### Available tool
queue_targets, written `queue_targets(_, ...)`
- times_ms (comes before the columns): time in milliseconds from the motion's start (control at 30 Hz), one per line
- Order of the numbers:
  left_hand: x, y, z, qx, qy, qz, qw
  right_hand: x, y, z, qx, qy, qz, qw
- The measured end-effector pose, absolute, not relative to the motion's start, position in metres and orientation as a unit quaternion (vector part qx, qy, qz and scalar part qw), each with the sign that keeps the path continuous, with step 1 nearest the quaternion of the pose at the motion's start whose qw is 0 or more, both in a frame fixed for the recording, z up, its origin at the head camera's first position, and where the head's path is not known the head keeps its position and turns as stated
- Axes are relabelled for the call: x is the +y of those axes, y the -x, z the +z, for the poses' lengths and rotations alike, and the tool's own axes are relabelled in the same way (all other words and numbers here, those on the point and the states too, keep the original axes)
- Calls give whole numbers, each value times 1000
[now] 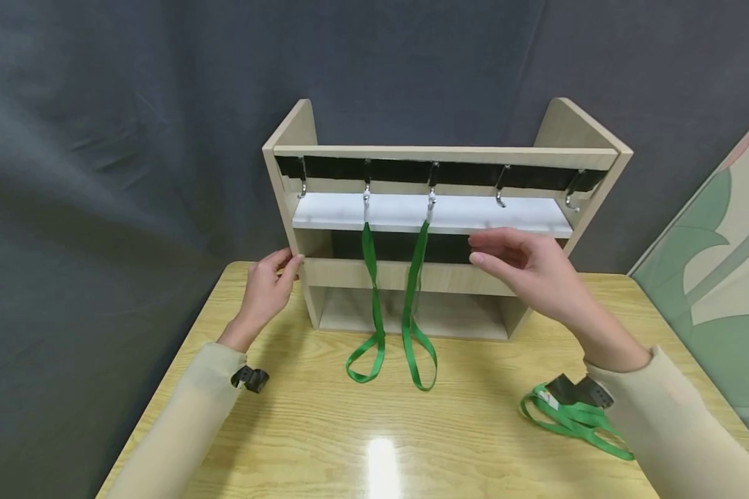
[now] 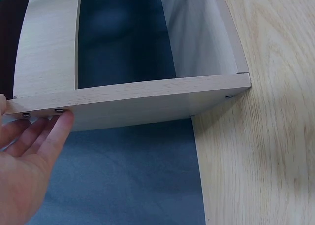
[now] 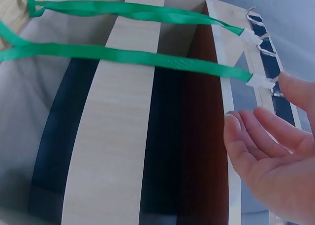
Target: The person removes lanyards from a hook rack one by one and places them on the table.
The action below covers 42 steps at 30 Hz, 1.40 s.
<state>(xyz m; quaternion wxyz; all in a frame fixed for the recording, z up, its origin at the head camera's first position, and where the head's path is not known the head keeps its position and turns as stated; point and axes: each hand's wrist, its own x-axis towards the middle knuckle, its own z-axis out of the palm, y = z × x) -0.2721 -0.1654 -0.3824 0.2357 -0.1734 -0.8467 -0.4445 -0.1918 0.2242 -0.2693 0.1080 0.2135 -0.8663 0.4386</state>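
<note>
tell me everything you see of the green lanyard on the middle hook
The green lanyard is a flat, fabric-looking strap with a whitish end piece at the top, hung on the middle hook of the wooden rack. It falls in front of the lower crossbar and spreads into a loop; whether this touches the tabletop is unclear. The right hand is nearby, not holding it.

Head view: above table (image 1: 312, 430), facing forward and down to the far edge; whole rack (image 1: 399, 211) in frame. Left wrist: close, at its left panel (image 2: 133, 107). Right wrist: close, facing left across it. Wrist views share front board (image 3: 109, 136).
</note>
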Motion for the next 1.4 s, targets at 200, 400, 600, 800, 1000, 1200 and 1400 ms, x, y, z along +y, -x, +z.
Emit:
queue_targets(200,-163,272,-382,-846,174,-446,235,208,200,-270,-853,-212,455,143)
queue_targets(400,-164,272,-382,-846,173,-449,229,192,208,-267,-836,-222,471,174)
queue_targets(600,-166,271,-383,-845,170,-453,226,179,217,-262,-835,-218,475,171)
queue_targets(800,-167,272,-382,-843,174,-454,231,169,225,-258,-843,-209,463,175)
queue_targets(1000,-166,273,-383,-843,174,-453,233,165,227,-257,-853,-206,445,179)
queue_targets(1200,-165,272,-383,-841,176,-455,233,163,230,-256,-854,-200,449,172)
queue_targets(1400,-165,271,-382,-845,173,-450,231,161,232,-255,-852,-194,456,166)
